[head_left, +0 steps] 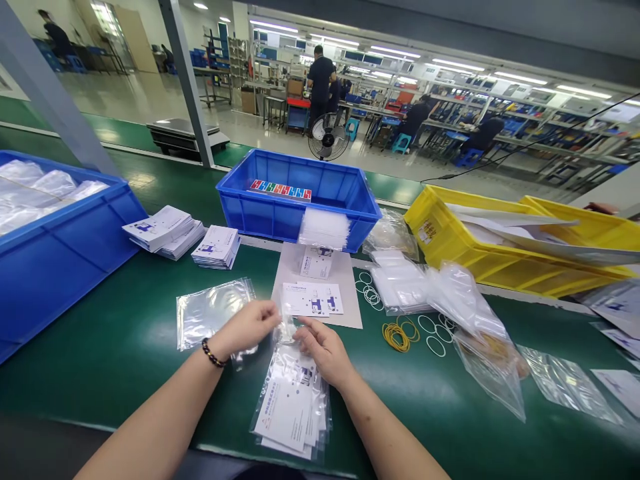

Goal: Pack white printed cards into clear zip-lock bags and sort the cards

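My left hand (253, 325), with a dark beaded bracelet on its wrist, is closed in a pinch at the upper end of a crinkled see-through plastic bag (285, 331). Opposite it, my right hand (324, 348) has thumb and fingers bent together on the same plastic. Just below lies a fanned stack of printed cards in plastic bags (287, 407), its top end partly hidden by my right hand. Flat transparent bags (200, 317) lie under and left of my left wrist. Printed cards (305, 299) rest on a grey board (353, 310) beyond my fingers.
Card stacks (217, 247) stand near a blue bin (240, 207); another blue bin (65, 267) is at left. White pouches (400, 283), yellow rubber bands (395, 338) and white rings (436, 347) lie right, before yellow bins (450, 247). A fan (328, 139) and several people are behind.
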